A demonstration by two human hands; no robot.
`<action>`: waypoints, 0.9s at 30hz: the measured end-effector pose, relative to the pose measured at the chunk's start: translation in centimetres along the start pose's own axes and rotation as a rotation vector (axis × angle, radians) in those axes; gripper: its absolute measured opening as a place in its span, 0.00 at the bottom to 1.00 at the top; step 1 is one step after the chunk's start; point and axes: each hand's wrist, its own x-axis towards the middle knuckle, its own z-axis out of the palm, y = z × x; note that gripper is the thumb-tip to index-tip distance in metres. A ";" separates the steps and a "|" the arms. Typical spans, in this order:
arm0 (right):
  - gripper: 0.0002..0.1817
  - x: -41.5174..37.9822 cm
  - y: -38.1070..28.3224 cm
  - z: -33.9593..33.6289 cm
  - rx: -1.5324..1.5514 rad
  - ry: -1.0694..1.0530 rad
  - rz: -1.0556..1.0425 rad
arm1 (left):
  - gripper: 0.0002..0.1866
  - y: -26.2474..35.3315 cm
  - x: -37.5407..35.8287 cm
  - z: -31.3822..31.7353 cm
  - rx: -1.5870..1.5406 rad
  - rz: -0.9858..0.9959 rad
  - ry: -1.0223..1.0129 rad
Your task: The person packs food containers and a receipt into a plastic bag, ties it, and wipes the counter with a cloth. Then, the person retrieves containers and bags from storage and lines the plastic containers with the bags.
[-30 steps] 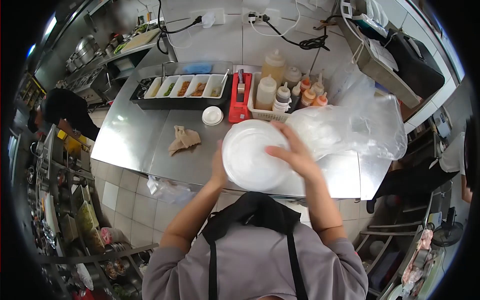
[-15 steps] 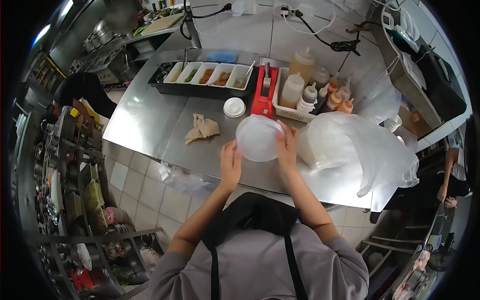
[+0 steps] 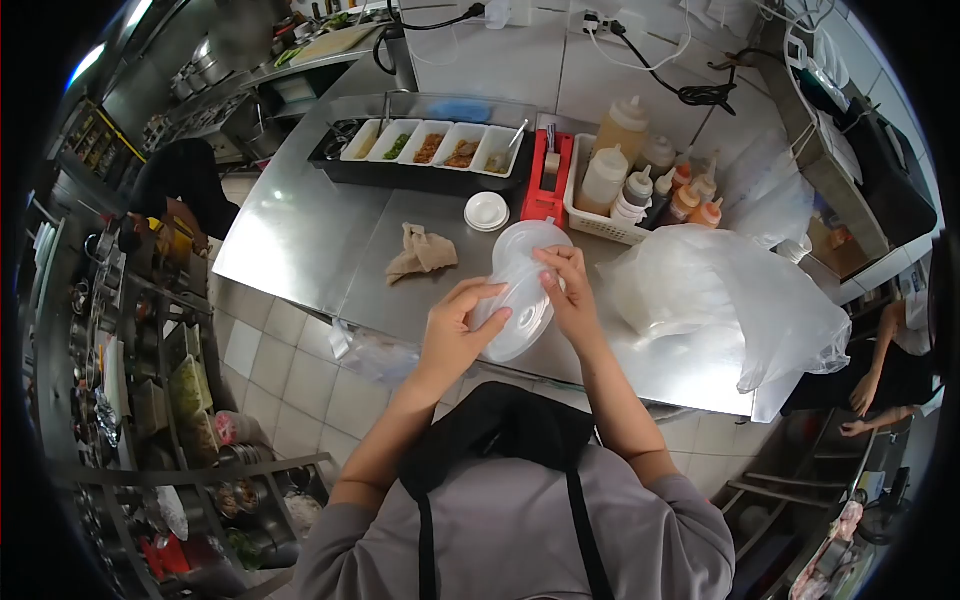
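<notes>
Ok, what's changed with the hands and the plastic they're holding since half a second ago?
The clear plastic rounds showed as one disc; now two overlapping outlines appear, one nearer the person. The left hand has moved to the nearer one's left edge, the right hand sits where they overlap on the right. Neither visibly let go. The cloth and small white dishes stayed put.

No words, brands or numbers can be read. The clear plastic lids (image 3: 525, 318) near the front edge of the bench (image 3: 300, 235) show no legible mark, nor do the squeeze bottles (image 3: 604, 180) and the red dispenser (image 3: 546, 190) toward its back edge. The papers (image 3: 830, 143) beyond its back right corner may carry print, but they are too small and blurred to tell.
</notes>
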 end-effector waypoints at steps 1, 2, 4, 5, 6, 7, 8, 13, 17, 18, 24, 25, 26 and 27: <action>0.13 0.1 -0.6 0.7 -0.045 0.000 -0.046 | 0.12 -0.3 -0.1 -0.3 0.006 0.038 0.029; 0.12 0.3 -1.3 1.3 -0.090 0.002 -0.091 | 0.12 -0.9 -0.2 -0.4 0.012 0.077 0.057; 0.12 0.8 -3.2 1.8 -0.171 -0.020 -0.109 | 0.13 -1.9 -0.4 -1.1 0.008 0.140 0.082; 0.12 0.9 -3.6 2.1 -0.213 -0.030 -0.119 | 0.13 -2.2 -0.4 -1.5 -0.002 0.165 0.082; 0.12 0.9 -3.5 2.4 -0.209 -0.032 -0.130 | 0.13 -2.5 -0.4 -1.9 -0.013 0.189 0.083; 0.12 0.8 -3.4 2.7 -0.205 -0.034 -0.139 | 0.13 -2.5 -0.6 -2.3 -0.009 0.189 0.077; 0.12 0.8 -3.4 2.9 -0.203 -0.035 -0.152 | 0.13 -2.4 -0.6 -2.7 -0.006 0.192 0.071; 0.13 1.0 -3.6 4.2 -0.138 -0.007 -0.134 | 0.11 -3.3 -0.6 -2.9 -0.144 0.078 0.048; 0.14 1.7 -2.9 3.4 -0.206 -0.138 -0.160 | 0.11 -4.9 -0.4 -2.5 -0.243 0.081 0.057; 0.14 2.2 -2.9 3.1 -0.206 -0.163 -0.153 | 0.10 -4.8 -0.1 -2.5 -0.272 0.077 0.057; 0.14 3.0 -3.1 2.1 -0.164 -0.207 -0.123 | 0.11 -3.7 0.5 -2.3 -0.100 0.130 0.029; 0.14 3.3 -3.1 1.8 -0.177 -0.212 -0.133 | 0.11 -3.9 0.8 -2.2 -0.103 0.141 0.035; 0.14 3.4 -3.0 1.6 -0.189 -0.214 -0.139 | 0.11 -4.2 0.8 -2.1 -0.107 0.150 0.039; 0.13 3.3 -2.9 1.7 -0.205 -0.194 -0.152 | 0.11 -4.6 0.8 -2.0 -0.112 0.155 0.040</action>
